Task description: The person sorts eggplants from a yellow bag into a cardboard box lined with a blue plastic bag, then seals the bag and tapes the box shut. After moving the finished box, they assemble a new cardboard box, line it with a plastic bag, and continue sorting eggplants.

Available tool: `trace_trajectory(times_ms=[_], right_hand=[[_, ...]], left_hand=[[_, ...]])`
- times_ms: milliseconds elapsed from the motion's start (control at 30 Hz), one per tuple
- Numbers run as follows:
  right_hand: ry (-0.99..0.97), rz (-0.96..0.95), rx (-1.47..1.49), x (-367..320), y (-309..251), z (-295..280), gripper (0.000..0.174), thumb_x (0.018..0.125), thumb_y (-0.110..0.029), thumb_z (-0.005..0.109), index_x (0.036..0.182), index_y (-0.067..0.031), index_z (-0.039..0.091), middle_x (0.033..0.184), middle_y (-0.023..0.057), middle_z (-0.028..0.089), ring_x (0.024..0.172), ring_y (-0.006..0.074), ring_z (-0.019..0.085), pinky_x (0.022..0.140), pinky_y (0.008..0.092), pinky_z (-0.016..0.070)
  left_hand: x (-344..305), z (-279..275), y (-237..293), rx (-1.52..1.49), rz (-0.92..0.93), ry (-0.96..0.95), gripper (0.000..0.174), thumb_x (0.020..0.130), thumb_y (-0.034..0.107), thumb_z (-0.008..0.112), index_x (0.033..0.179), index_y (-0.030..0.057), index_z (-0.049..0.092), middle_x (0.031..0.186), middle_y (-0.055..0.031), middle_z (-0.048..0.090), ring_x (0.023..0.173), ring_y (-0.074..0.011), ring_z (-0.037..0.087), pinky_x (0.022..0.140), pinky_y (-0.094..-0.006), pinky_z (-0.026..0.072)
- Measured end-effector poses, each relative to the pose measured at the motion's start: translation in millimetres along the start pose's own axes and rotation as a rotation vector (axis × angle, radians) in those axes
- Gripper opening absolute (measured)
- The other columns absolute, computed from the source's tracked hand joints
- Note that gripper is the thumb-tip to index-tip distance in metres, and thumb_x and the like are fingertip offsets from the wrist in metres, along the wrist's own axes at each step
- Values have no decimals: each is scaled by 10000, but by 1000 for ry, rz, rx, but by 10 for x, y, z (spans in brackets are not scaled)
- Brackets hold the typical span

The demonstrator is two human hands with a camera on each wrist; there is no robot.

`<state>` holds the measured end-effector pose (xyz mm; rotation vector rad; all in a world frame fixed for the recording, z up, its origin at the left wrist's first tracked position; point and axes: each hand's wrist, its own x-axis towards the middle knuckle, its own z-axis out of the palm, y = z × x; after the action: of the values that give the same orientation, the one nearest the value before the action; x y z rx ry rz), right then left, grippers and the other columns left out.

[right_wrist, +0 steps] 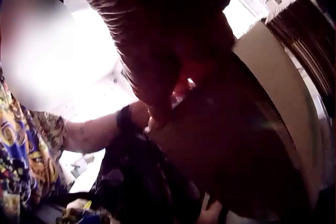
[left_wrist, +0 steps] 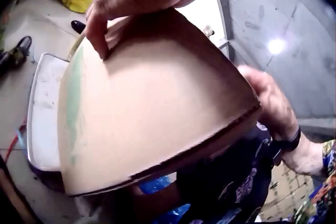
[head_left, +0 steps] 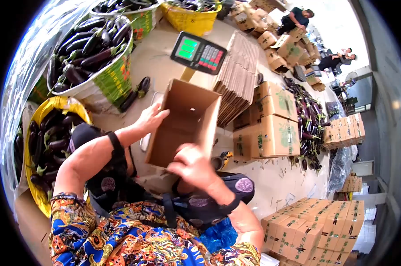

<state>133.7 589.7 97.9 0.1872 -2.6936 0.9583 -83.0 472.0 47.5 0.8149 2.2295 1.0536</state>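
Note:
An open-topped cardboard box [head_left: 182,122] stands tilted in front of the person's knees, its bare inside showing in the head view. My left hand [head_left: 152,119] grips its left wall; the left wrist view shows a digit pressed on the outer face of the box [left_wrist: 152,98]. At the near edge, my right hand [head_left: 194,166] is slightly blurred, with fingers bent over the rim. From the right wrist, that hand [right_wrist: 168,40] looks dark and pinches the box edge. Beside the box lies a white tray-like platform [left_wrist: 44,113], partly covered by it.
A scale display [head_left: 198,52] with green digits rises behind the box. Flattened cartons [head_left: 238,75] are stacked to its right, near closed boxes [head_left: 271,124]. Baskets of eggplants [head_left: 87,57] stand on the left, and loose eggplants [head_left: 311,119] lie piled at right. Other people [head_left: 298,20] are farther back.

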Motion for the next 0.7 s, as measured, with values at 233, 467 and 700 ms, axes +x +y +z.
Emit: trace_trajectory(times_ms=[233,467,700], right_hand=[[409,812,335,135,1130,22,347,880,-304,725,1021,1,636,831,86,674,729,201,618,693,355,507],[475,998,854,-422,1239,-146,372,956,-306,646,1101,37,640,886,30,635,721,115,572,655,251,471],[573,1085,1038,-895,1710,240,659,904,-511,656,1306,-4,526,1231,117,620,1085,227,621,933,390,515]], left_hand=[[85,-1,-147,-345,-17,82,430,967,391,571,1134,1,638,868,-28,666,798,-145,589,713,-350,494],[136,14,-604,-910,-182,-48,449,986,410,575,1214,24,604,956,3,656,832,-76,597,710,-262,509],[239,159,-725,268,-155,374,523,1001,467,424,1433,175,464,1361,-153,530,1160,-374,545,1021,-429,431]])
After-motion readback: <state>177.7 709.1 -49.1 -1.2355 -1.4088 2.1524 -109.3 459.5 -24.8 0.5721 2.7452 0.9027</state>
